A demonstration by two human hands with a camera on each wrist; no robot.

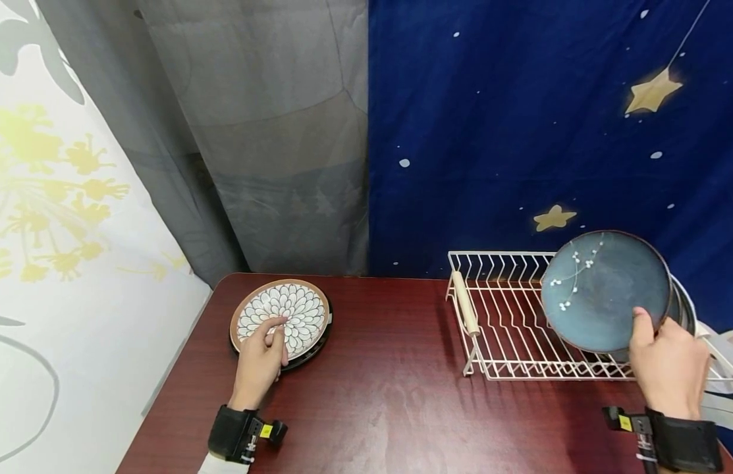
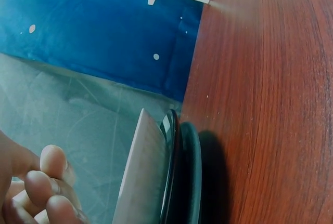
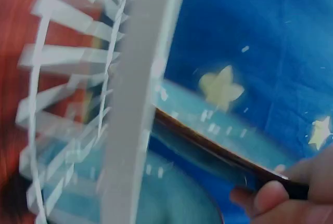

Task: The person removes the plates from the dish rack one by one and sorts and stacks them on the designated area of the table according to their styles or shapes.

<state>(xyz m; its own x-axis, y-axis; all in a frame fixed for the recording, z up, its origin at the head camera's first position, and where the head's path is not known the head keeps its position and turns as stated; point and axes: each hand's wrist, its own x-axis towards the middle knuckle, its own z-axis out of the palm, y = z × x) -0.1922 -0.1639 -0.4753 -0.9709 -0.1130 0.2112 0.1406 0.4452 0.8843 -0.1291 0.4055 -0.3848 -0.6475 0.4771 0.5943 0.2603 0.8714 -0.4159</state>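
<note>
In the head view my right hand (image 1: 668,365) grips the lower right rim of a round blue plate (image 1: 606,289) with white blossoms on it. The plate is held tilted over the right part of a white wire dish rack (image 1: 514,316). The right wrist view shows the fingers (image 3: 270,198) pinching its brown rim, with another blue plate (image 3: 171,193) in the rack below. My left hand (image 1: 259,365) hovers over a petal-patterned plate (image 1: 309,316), its fingers loosely curled and holding nothing. Beneath that plate lie darker plates (image 2: 191,172).
The rack stands at the right of the dark red table (image 1: 378,408), a wooden handle (image 1: 464,303) on its left end. More dishes (image 1: 683,303) stand behind the held plate, mostly hidden. A blue curtain (image 1: 461,131) and a grey one (image 1: 283,164) hang behind the table.
</note>
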